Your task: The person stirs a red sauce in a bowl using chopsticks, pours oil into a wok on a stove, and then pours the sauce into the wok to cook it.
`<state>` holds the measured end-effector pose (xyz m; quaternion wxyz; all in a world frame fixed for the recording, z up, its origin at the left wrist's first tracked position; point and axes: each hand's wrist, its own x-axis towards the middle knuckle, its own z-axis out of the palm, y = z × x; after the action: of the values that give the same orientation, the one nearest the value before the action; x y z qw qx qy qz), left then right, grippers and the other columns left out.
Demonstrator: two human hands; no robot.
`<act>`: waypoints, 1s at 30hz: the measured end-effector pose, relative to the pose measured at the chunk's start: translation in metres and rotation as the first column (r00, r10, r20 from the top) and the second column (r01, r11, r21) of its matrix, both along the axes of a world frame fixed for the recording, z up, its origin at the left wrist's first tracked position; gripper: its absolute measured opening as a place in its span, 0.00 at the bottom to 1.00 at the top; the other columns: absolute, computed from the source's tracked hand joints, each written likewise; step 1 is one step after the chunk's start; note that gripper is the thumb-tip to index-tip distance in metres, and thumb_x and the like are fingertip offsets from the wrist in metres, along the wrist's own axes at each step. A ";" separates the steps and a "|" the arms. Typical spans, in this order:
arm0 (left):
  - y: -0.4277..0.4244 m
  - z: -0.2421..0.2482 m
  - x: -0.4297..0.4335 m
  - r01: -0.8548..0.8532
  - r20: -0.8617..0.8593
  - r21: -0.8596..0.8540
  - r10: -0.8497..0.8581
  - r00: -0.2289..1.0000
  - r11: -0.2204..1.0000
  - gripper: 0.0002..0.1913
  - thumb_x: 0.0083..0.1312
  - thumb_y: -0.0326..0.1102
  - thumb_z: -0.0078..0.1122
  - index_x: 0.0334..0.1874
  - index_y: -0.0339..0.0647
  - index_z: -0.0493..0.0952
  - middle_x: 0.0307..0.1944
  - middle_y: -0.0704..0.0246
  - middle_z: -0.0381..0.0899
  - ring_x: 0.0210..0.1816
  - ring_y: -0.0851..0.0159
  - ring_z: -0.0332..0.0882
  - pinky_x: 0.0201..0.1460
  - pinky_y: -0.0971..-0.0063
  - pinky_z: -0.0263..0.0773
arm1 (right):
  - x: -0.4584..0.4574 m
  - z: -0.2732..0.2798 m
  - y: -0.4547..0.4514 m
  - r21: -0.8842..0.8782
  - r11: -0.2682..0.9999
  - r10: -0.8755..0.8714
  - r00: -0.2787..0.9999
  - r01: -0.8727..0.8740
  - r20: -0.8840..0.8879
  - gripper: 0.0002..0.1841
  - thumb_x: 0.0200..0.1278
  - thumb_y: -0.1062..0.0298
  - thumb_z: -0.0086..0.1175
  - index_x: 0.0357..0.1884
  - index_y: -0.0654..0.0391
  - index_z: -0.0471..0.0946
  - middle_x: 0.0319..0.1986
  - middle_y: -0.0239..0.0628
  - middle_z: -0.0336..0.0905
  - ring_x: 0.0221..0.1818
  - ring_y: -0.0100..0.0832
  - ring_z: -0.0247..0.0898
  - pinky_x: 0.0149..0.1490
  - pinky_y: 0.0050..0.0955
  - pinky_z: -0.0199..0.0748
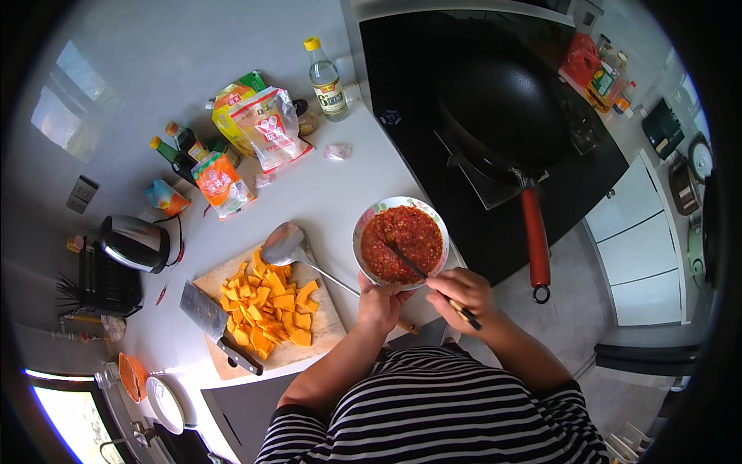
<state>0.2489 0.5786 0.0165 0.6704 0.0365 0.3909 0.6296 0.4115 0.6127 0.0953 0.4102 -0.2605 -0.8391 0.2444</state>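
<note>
My left hand [379, 304] grips the lower rim of a white bowl with a floral edge [366, 219]. The bowl is filled with red chopped chilli sauce [400, 238]. A pair of dark chopsticks [410, 264] is held in my right hand [461, 296], tips dipped in the sauce. Left of the bowl, a metal wok spatula [285, 243] rests with its head on a wooden cutting board [316, 342], its shaft passing behind my left hand. Cut orange pumpkin pieces [269, 307] are heaped on the board. A cleaver [211, 316] lies along the board's left side.
A black wok [498, 110] with a red handle [536, 243] sits on the black cooktop [400, 64] to the right. Seasoning bags [269, 127], a vinegar bottle [328, 87] and sauce bottles [185, 142] stand along the wall. An electric kettle [136, 240] is at the left.
</note>
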 end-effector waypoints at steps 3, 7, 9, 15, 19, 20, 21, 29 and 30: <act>0.003 -0.005 -0.006 0.009 0.004 -0.031 -0.009 1.000 0.999 0.36 0.52 0.11 0.41 0.62 0.55 0.52 0.62 0.61 0.60 0.57 0.48 0.68 0.49 0.52 0.75 | 0.005 -0.001 -0.004 -0.125 0.990 -0.075 0.996 0.070 -0.038 0.09 0.52 0.75 0.59 0.36 0.65 0.77 0.26 0.43 0.76 0.25 0.37 0.73 0.30 0.29 0.70; 0.006 -0.006 -0.011 0.051 0.012 -0.028 -0.051 0.999 0.998 0.36 0.53 0.11 0.41 0.62 0.55 0.52 0.61 0.61 0.60 0.57 0.48 0.68 0.50 0.52 0.75 | -0.003 -0.008 0.010 -0.019 0.993 -0.121 0.976 0.119 -0.179 0.08 0.54 0.78 0.56 0.37 0.65 0.76 0.29 0.43 0.76 0.26 0.32 0.72 0.31 0.25 0.69; 0.006 -0.005 -0.012 0.058 -0.001 -0.040 -0.058 0.998 0.998 0.36 0.53 0.11 0.41 0.62 0.55 0.52 0.61 0.60 0.60 0.57 0.49 0.68 0.50 0.53 0.75 | -0.007 -0.011 0.019 -0.190 0.968 -0.195 0.967 0.162 -0.166 0.07 0.56 0.79 0.54 0.37 0.65 0.76 0.30 0.43 0.76 0.28 0.30 0.73 0.33 0.24 0.69; 0.008 -0.001 -0.020 0.115 -0.103 -0.128 -0.129 0.986 0.985 0.33 0.56 0.13 0.45 0.61 0.55 0.54 0.60 0.63 0.62 0.55 0.52 0.71 0.49 0.56 0.76 | 0.007 -0.018 0.017 -0.275 0.959 -0.120 0.980 0.073 -0.156 0.06 0.60 0.76 0.54 0.38 0.68 0.75 0.32 0.43 0.76 0.30 0.31 0.75 0.34 0.24 0.76; 0.008 -0.001 -0.026 0.153 -0.096 -0.147 -0.168 0.981 0.977 0.32 0.57 0.13 0.46 0.61 0.56 0.54 0.59 0.64 0.63 0.55 0.53 0.71 0.49 0.59 0.76 | 0.011 -0.039 0.027 -0.550 0.821 -0.393 0.849 0.152 -0.353 0.08 0.64 0.74 0.50 0.38 0.68 0.75 0.36 0.43 0.75 0.37 0.30 0.78 0.34 0.24 0.82; 0.008 -0.001 -0.027 0.158 -0.098 -0.153 -0.174 0.980 0.976 0.32 0.58 0.13 0.46 0.61 0.55 0.54 0.59 0.64 0.63 0.55 0.54 0.71 0.49 0.59 0.76 | 0.009 -0.047 0.032 -0.630 0.763 -0.450 0.819 0.146 -0.355 0.08 0.63 0.73 0.52 0.38 0.68 0.76 0.34 0.41 0.76 0.33 0.27 0.77 0.35 0.22 0.81; 0.007 0.000 -0.028 0.156 -0.107 -0.167 -0.176 0.979 0.973 0.32 0.58 0.13 0.46 0.61 0.55 0.54 0.58 0.64 0.64 0.55 0.54 0.71 0.49 0.59 0.76 | 0.008 -0.054 0.039 -0.710 0.694 -0.509 0.779 0.120 -0.366 0.08 0.63 0.72 0.54 0.37 0.68 0.76 0.32 0.39 0.76 0.28 0.24 0.77 0.35 0.19 0.80; 0.005 0.009 -0.033 0.172 -0.194 -0.196 -0.210 0.958 0.965 0.32 0.58 0.16 0.50 0.62 0.48 0.52 0.54 0.60 0.67 0.51 0.58 0.73 0.50 0.62 0.75 | 0.011 -0.096 0.065 -0.838 0.529 -0.745 0.546 0.132 -0.384 0.14 0.64 0.58 0.54 0.34 0.61 0.75 0.26 0.34 0.76 0.19 0.22 0.70 0.26 0.21 0.69; 0.005 0.011 -0.035 0.178 -0.204 -0.226 -0.225 0.953 0.958 0.32 0.58 0.16 0.51 0.62 0.47 0.52 0.53 0.59 0.67 0.51 0.58 0.73 0.50 0.63 0.75 | 0.014 -0.097 0.065 -0.865 0.502 -0.767 0.473 0.020 -0.434 0.15 0.63 0.57 0.55 0.34 0.61 0.75 0.26 0.34 0.76 0.18 0.24 0.69 0.25 0.23 0.68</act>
<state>0.2142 0.5836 0.0278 0.6823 0.0791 0.5220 0.5058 0.4254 0.6781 -0.0017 0.6298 -0.4818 -0.2732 0.5445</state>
